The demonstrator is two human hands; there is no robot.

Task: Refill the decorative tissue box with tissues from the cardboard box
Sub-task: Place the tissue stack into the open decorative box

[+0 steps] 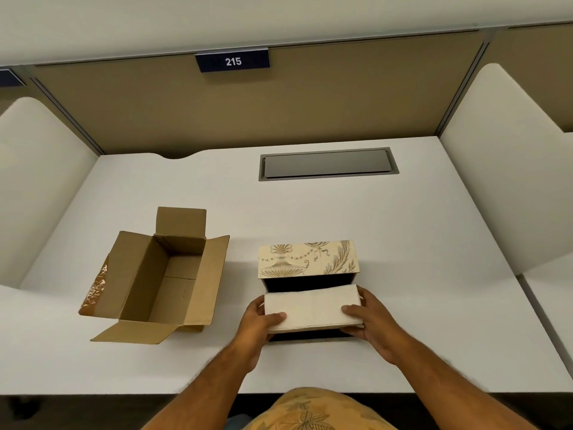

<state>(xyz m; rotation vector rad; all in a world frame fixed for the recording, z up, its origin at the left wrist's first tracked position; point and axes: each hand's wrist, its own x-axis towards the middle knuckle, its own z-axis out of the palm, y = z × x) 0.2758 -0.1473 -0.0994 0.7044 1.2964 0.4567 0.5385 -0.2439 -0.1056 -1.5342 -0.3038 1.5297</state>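
A white stack of tissues (311, 307) is held over the open decorative tissue box (307, 259), whose cream lid with gold ornament stands raised at the back and whose inside is dark. My left hand (260, 321) grips the stack's left end, thumb on top. My right hand (369, 321) grips its right end the same way. The brown cardboard box (161, 274) lies to the left on the white desk with its flaps spread; its inside looks empty.
A grey cable hatch (327, 163) is set into the desk (403, 243) behind the tissue box. White side partitions rise on both sides, and a tan back panel carries a plate reading 215 (232, 61).
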